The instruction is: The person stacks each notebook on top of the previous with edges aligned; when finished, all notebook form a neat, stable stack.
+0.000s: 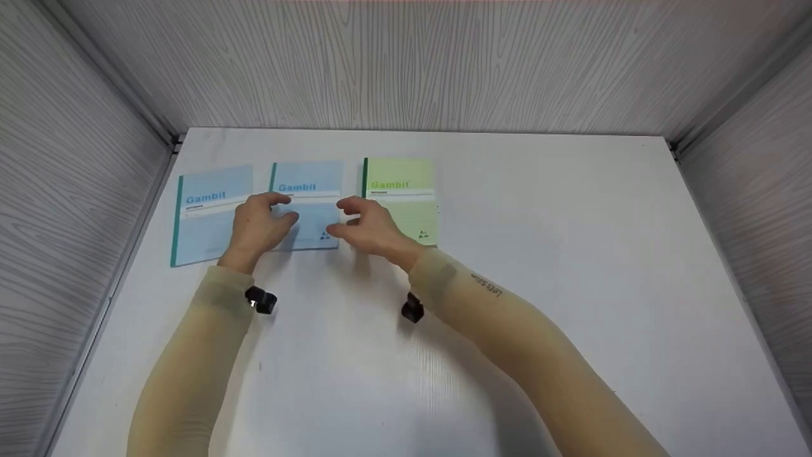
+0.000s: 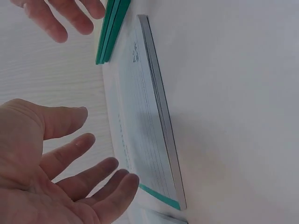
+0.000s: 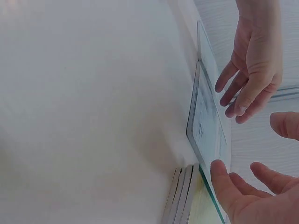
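Both hands hover over a blue "Gambit" notebook (image 1: 311, 219) that lies flat in the middle of a row of three places. My left hand (image 1: 260, 222) is above its left edge, fingers loosely bent and apart, holding nothing. At its right edge is my right hand (image 1: 371, 228), likewise with spread, relaxed fingers and nothing between them. Left of these lies another blue notebook (image 1: 206, 231), slightly turned and partly covered by the left hand. On the right, a green notebook (image 1: 415, 212) tops a small stack, whose layered page edges (image 3: 182, 191) show in the right wrist view.
The notebooks lie toward the back left of a white table (image 1: 539, 254). A wood-grain panel (image 1: 412, 70) rises behind the table, with side panels left and right. Small black cameras (image 1: 261, 299) sit at both wrists.
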A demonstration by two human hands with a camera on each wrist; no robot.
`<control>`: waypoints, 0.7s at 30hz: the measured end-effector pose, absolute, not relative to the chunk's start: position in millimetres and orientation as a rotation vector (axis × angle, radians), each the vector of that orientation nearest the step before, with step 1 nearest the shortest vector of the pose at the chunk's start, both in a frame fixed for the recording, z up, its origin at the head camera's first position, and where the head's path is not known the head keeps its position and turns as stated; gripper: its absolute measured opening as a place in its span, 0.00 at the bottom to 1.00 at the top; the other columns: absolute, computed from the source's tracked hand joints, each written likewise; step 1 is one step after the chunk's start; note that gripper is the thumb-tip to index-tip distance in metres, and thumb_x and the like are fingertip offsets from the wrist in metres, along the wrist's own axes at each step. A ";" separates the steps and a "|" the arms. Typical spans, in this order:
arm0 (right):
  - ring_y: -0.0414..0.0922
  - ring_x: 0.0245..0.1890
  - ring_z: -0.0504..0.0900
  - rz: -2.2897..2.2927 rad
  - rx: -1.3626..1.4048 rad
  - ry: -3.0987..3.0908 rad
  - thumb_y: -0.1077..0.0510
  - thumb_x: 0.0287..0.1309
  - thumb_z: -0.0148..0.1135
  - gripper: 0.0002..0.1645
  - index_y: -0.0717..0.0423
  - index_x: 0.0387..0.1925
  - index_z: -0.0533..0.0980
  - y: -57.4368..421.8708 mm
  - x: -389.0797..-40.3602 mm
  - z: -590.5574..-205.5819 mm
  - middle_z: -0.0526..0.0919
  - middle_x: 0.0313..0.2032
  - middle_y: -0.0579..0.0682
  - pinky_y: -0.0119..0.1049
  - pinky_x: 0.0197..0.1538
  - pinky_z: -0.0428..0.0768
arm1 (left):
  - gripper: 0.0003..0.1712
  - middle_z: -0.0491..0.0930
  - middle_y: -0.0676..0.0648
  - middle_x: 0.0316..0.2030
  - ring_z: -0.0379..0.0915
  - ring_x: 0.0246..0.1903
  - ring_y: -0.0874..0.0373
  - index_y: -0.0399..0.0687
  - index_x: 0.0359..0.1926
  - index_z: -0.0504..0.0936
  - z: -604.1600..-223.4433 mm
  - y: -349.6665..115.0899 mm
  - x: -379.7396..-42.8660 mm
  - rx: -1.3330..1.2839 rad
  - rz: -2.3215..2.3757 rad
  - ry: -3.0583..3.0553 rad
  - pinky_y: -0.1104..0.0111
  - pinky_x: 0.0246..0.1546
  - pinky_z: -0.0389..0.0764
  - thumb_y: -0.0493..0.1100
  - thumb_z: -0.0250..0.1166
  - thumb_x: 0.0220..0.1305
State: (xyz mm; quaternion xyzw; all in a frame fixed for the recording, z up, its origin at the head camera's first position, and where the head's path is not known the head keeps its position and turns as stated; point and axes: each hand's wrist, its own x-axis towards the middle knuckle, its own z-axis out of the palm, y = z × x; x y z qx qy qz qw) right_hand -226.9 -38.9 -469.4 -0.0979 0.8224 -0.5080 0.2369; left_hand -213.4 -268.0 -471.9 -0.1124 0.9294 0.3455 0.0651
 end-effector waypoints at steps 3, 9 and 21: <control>0.56 0.81 0.76 -1.378 -0.246 2.193 0.45 0.75 0.72 0.42 0.51 0.83 0.70 -50.1 -226.5 -467.5 0.72 0.84 0.54 0.53 0.83 0.76 | 0.31 0.67 0.32 0.84 0.59 0.86 0.32 0.39 0.79 0.76 -473.4 -273.8 -216.6 -0.398 1.017 2.771 0.35 0.87 0.61 0.45 0.64 0.82; 0.50 0.89 0.64 -1.248 -0.166 2.146 0.41 0.75 0.72 0.47 0.46 0.87 0.66 -60.9 -229.2 -466.3 0.65 0.88 0.49 0.53 0.90 0.65 | 0.34 0.63 0.31 0.86 0.55 0.87 0.31 0.40 0.82 0.71 -477.7 -276.4 -219.8 -0.446 0.987 2.696 0.35 0.88 0.59 0.46 0.64 0.82; 0.49 0.82 0.71 -1.206 -0.076 2.128 0.42 0.75 0.72 0.45 0.46 0.85 0.67 -59.3 -231.8 -466.3 0.69 0.86 0.49 0.49 0.87 0.70 | 0.30 0.67 0.30 0.83 0.59 0.86 0.30 0.38 0.79 0.75 -482.0 -271.7 -221.9 -0.434 0.981 2.682 0.36 0.87 0.62 0.43 0.62 0.82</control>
